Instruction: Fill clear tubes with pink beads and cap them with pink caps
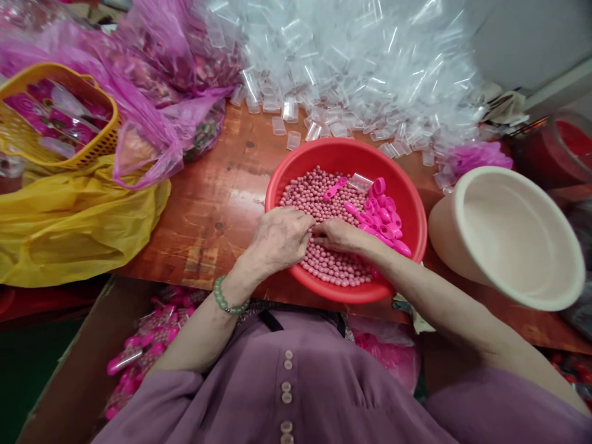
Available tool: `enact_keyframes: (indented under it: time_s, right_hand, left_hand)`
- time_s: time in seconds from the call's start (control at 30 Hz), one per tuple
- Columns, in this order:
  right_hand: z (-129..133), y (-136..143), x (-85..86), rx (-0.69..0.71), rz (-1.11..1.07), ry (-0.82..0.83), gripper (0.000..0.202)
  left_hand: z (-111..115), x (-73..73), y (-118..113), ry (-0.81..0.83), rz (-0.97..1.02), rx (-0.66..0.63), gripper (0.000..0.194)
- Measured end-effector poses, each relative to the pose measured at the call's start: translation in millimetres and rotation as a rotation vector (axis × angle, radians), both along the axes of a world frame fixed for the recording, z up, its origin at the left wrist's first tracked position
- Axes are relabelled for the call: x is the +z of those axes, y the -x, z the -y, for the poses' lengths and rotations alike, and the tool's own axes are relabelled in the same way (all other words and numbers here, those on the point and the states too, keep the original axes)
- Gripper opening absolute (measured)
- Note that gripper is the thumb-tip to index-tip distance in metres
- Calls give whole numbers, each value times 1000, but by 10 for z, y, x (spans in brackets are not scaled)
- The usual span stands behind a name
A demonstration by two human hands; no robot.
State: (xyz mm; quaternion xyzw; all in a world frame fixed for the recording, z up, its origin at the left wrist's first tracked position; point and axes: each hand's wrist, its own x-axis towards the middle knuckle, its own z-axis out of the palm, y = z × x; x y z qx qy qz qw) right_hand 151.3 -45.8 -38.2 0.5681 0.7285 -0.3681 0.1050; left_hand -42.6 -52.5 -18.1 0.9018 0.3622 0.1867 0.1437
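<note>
Left hand and right hand: together at fingertips, clamped or not, cannot tell | beneath: round pink beads in round red plastic basin | beyond right wrist: glossy magenta plastic pieces | farther right: round cream plastic tub

No lettering, labels or numbers can be read.
</note>
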Motion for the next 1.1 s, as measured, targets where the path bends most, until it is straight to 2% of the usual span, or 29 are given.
enact_keyframes:
  time_s: [0.2,0.27,0.33,0.4,0.47,0.57,0.63,0.73,0.87,0.93,0.97,1.03,1.1]
  right_hand:
    - [-92,-80,-45,-101,-162,247,22]
    - [-101,-81,-56,-239,-323,372,19]
    - [-111,-73,-56,-402,-523,510,16]
    - [-127,-56,-40,-508,-663,575,16]
    - [-143,-34,-11,-538,-701,549,20]
    - [-155,-4,46,-603,-756,525,21]
    - [-150,8,90,-642,-783,485,14]
    - [-115,16,157,-678,-814,421,3]
    - [-24,32,227,-729,-885,427,5]
    - [11,36,261,-681,-879,388,12]
    - [17,32,280,-619,-820,307,17]
    - [5,2,321,-480,-620,36,24]
    - [-33,-65,364,-399,-417,-231,23]
  left_hand:
    - [-46,73,21,63,-126,-137,21]
    - [-59,107,43,101,-152,-178,25]
    - [-65,127,48,123,-170,-197,38]
    - [-66,131,26,113,-186,-168,52]
    - [-63,128,-19,95,-186,-126,57]
    - [-63,130,-86,99,-123,-86,42]
    - [-64,131,-110,114,-42,-62,29]
    - [-63,117,-116,116,93,-45,25]
    - [-60,85,-122,73,213,-97,24]
    - [-73,76,-129,80,319,-144,19]
    - [-86,75,-131,97,390,-154,17]
    - [-119,80,-126,138,537,-142,11]
    - [-153,90,-113,182,633,-125,7]
